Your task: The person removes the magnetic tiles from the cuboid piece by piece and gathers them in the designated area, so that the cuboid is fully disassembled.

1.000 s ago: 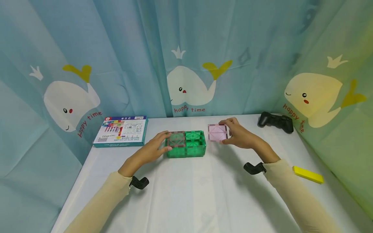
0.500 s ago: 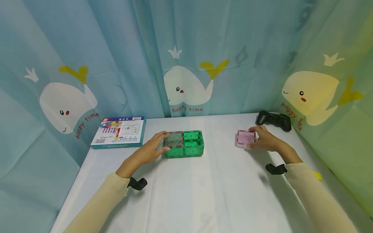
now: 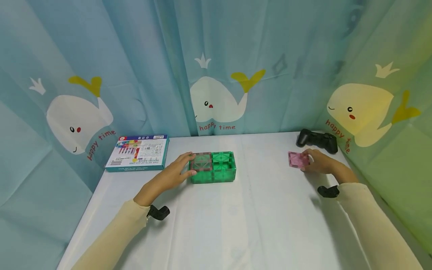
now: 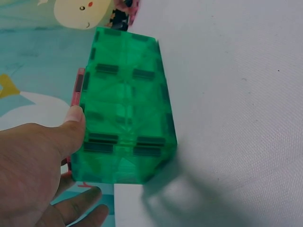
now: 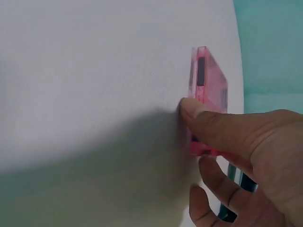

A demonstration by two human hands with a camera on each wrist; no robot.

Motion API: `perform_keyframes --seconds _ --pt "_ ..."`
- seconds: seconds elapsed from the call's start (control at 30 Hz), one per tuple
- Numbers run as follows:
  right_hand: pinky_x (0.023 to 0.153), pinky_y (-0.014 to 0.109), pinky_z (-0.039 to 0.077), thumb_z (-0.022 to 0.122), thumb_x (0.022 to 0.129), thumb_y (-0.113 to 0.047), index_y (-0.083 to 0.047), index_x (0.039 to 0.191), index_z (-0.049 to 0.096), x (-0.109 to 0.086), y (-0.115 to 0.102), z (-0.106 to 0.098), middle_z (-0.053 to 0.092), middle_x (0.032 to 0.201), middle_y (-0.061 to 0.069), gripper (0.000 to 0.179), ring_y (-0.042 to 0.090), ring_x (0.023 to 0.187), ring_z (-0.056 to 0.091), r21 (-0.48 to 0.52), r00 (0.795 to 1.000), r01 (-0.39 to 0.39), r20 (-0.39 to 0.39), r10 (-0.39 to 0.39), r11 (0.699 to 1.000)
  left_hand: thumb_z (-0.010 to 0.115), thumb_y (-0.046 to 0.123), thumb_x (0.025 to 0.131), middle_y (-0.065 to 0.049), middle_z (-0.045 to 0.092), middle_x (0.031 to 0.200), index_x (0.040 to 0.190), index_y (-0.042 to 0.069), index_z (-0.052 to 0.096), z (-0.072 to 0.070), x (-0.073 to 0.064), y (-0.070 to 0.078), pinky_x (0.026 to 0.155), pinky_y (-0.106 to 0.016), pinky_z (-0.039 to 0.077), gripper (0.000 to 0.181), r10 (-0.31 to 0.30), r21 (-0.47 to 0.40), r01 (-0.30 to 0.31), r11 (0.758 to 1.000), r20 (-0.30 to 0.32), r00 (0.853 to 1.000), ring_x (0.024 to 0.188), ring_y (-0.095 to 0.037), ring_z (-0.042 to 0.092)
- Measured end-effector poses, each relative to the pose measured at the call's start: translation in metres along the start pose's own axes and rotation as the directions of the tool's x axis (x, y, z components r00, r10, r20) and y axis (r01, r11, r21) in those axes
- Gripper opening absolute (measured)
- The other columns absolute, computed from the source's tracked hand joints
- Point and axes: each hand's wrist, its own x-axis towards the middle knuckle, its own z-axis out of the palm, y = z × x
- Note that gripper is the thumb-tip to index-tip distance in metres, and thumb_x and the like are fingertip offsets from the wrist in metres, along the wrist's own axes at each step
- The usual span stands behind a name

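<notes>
A box built of green see-through magnetic tiles (image 3: 224, 175) lies on the white table, its right half uncovered on top. A pink magnetic tile (image 3: 201, 162) covers its left half. My left hand (image 3: 173, 172) holds the box's left end, thumb at the front edge and fingers behind; the left wrist view has the thumb (image 4: 74, 124) at the rim by the pink tile's edge. Far to the right, my right hand (image 3: 318, 162) pinches a second pink square tile (image 3: 297, 160) by its right side, close over the table. In the right wrist view this tile (image 5: 200, 78) shows dark magnets along its edge.
Behind the right hand sits a black game controller (image 3: 316, 140). A flat toy carton (image 3: 138, 153) lies at the back left. Blue curtains with whale prints (image 3: 219, 101) hang right behind the table and along both sides.
My right hand has carried its pink tile rightward, away from the green box and down near the controller. The right sleeve now hides the yellow block. My left hand stays at the box.
</notes>
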Motion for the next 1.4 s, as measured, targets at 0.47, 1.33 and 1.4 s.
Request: perform_keyframes --seconds 0.47,1.33,1.4 --pt "0.104 0.075 0.042 0.072 0.090 0.005 0.009 0.137 0.053 0.006 -0.008 -0.008 0.049 0.135 0.042 0.051 0.054 0.115 0.051 -0.056 0.999 -0.005 0.047 0.008 0.998 0.058 0.034 0.110 -0.020 0.018 0.174 0.166 0.006 0.029 -0.003 0.000 0.000 0.126 -0.061 0.027 0.069 0.001 -0.001 -0.001 1.000 0.011 1.000 0.161 -0.041 0.020" --pt "0.095 0.050 0.057 0.053 0.111 -0.044 0.002 0.148 0.050 0.052 -0.210 0.022 0.070 0.126 0.021 0.059 0.037 0.108 0.072 0.092 0.957 0.191 0.202 -0.206 0.977 0.059 0.033 0.110 -0.019 0.018 0.175 0.167 0.005 0.028 0.000 0.000 -0.002 0.126 -0.061 0.028 0.070 0.007 -0.016 -0.007 1.000 0.007 1.000 0.161 -0.040 0.020" --pt "0.095 0.050 0.057 0.053 0.111 -0.045 0.002 0.149 0.049 0.056 -0.219 0.027 0.071 0.124 0.021 0.061 0.036 0.107 0.072 0.094 0.957 0.186 0.209 -0.202 0.978 0.059 0.033 0.110 -0.019 0.018 0.174 0.167 0.005 0.028 0.000 0.001 -0.002 0.126 -0.061 0.028 0.070 0.010 -0.011 -0.010 1.000 0.007 1.000 0.161 -0.040 0.021"
